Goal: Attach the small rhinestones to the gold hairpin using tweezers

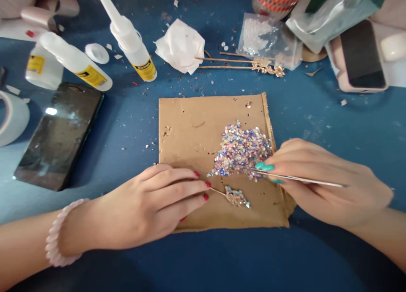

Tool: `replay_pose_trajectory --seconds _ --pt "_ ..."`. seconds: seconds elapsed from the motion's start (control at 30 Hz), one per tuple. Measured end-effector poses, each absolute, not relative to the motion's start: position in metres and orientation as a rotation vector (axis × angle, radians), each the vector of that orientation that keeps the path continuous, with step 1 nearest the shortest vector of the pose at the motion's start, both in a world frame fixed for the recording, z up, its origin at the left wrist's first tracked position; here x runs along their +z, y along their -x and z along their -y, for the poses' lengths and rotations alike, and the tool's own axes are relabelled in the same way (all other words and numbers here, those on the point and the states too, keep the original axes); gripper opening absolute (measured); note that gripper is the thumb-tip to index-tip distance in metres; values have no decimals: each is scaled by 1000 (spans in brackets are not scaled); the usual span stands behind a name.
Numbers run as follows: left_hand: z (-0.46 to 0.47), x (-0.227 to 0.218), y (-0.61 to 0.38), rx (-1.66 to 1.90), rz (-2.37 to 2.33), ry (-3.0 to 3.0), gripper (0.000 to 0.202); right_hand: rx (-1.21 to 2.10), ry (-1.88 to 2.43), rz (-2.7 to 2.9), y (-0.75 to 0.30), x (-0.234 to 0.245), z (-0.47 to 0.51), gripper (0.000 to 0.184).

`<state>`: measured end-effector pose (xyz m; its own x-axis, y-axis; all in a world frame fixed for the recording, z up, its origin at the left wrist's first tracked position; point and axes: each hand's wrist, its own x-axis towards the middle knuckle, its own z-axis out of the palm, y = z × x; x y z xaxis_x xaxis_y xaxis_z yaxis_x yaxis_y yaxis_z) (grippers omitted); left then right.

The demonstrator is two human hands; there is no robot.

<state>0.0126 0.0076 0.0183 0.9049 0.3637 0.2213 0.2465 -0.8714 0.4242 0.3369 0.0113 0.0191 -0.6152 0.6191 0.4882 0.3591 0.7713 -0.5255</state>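
A brown cardboard sheet (193, 127) lies on the blue table with a heap of small iridescent rhinestones (242, 150) on its right half. My left hand (152, 205), with red nails and a pink bead bracelet, pinches the thin stem of a gold hairpin (236, 196) whose head is partly covered in stones. My right hand (320, 182), with teal nails, grips a thin metal pick tool (301, 180); its tip reaches into the lower edge of the heap, just above the hairpin head.
Two white glue bottles (131, 40) (76, 61) lie at the back left beside a small jar (42, 67). A dark phone (60, 135) is at left, another phone (361, 55) at back right. Crumpled tissue (180, 44), more gold hairpins (250, 63) and plastic bags (269, 38) sit behind the cardboard.
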Motion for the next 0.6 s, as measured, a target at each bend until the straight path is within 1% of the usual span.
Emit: replay_pose_trajectory --seconds 0.17,0.37,0.6 --pt "-6 17 -12 432 -459 -2688 29 563 706 2288 -339 25 -8 23" --pt "-5 16 -11 431 -510 -2678 28 697 723 2287 -338 31 0 28" --pt "-2 14 -10 412 -532 -2654 27 753 706 2362 -337 35 4 20"
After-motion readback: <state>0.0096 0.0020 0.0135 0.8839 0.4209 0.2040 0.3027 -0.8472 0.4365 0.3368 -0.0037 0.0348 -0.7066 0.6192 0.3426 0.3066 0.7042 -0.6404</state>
